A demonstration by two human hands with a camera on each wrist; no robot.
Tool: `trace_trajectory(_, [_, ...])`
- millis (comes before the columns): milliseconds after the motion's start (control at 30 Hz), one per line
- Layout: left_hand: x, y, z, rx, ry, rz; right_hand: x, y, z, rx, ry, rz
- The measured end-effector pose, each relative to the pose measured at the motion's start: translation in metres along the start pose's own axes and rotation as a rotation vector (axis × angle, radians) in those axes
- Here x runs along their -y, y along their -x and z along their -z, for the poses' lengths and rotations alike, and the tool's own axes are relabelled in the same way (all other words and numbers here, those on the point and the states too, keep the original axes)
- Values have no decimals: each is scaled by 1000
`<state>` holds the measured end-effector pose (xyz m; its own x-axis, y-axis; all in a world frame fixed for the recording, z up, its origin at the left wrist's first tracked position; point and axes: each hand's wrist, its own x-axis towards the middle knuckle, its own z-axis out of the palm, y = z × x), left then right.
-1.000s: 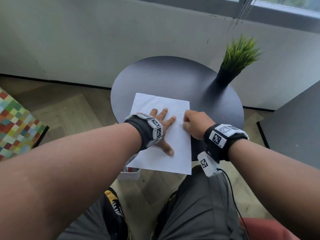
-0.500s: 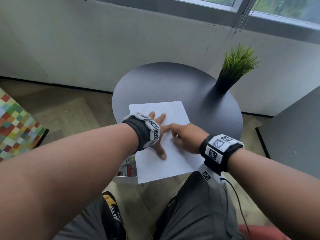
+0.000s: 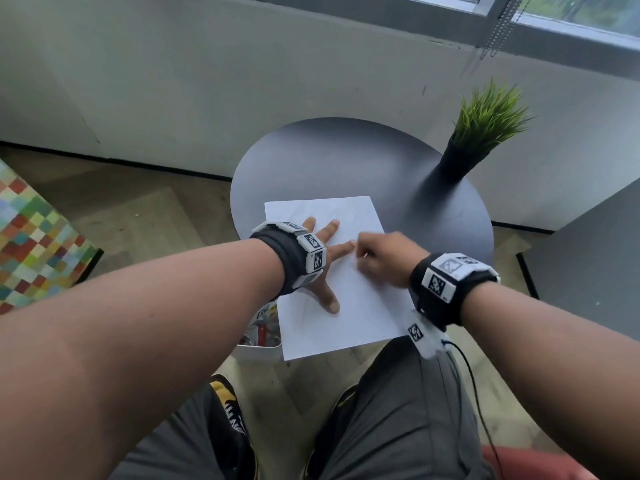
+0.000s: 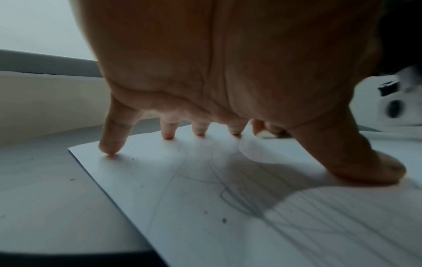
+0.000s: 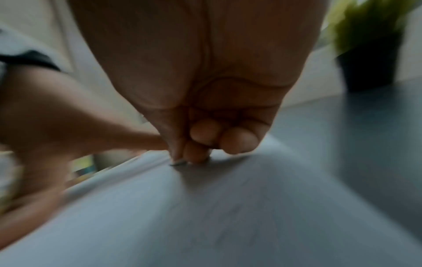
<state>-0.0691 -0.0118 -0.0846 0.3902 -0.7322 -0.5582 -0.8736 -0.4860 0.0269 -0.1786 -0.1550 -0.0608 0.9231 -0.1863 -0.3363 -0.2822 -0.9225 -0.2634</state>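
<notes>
A white sheet of paper [image 3: 332, 327] with faint pencil lines lies on a round dark table [image 3: 346, 161], its near end hanging over the table's edge. My left hand [image 3: 325, 268] is spread on the sheet, with the fingertips [image 4: 109, 151] and thumb pressing it down. My right hand [image 3: 381, 258] is curled just right of the left index finger. Its thumb and fingers [image 5: 200, 144] pinch a small pale object against the paper [image 5: 228, 216]; I cannot tell what the object is. The right wrist view is blurred.
A green plant in a black pot [image 3: 485, 126] stands at the table's far right. A white bin [image 3: 258, 351] with bits inside sits on the floor under the near edge. A chequered, colourful block [image 3: 31, 244] is at left, a dark surface [image 3: 588, 254] at right.
The sheet has turned anticlockwise under my left hand. My right hand has moved left from the sheet's right edge to beside the left index finger.
</notes>
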Motion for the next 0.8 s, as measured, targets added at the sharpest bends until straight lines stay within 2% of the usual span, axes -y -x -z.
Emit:
trace_trajectory(67, [0,1,0,2,-5,5,-12,-9,4,-134,15,-217])
trace_trajectory(100, [0,-1,0,2,-5,4,-9,-8,0,-152,51,-222])
trace_trajectory(167, [1,-3,-3,-3,2,-1,10,2,-12,-95,74,-60])
trace_trajectory(233, [1,-4,-5,-4,-5,-4,28,20,-17,90,34,151])
trace_trajectory(267, [2,-3,-5,-3,-10,-4,27,23,-14,166,21,176])
trace_trajectory(333, [1,-2,-3,-7,8,-7,10,12,-3,118,10,72])
trace_trajectory(433, [1,0,-3,-13,19,-2,-13,-6,6,-109,-34,-230])
trace_trajectory(467, [1,1,-4,-18,17,2,-10,-6,1,-131,-11,-230])
trace_trajectory(600, [3,3,-6,-48,32,2,27,12,-22,31,-28,114])
trace_trajectory(633, [3,3,-6,-48,31,2,29,13,-20,72,-40,142])
trace_trajectory(667, [2,4,-6,-55,32,1,25,12,-15,76,-48,123])
trace_trajectory(800, [0,8,-9,-100,64,-12,-12,0,3,-15,-93,-112])
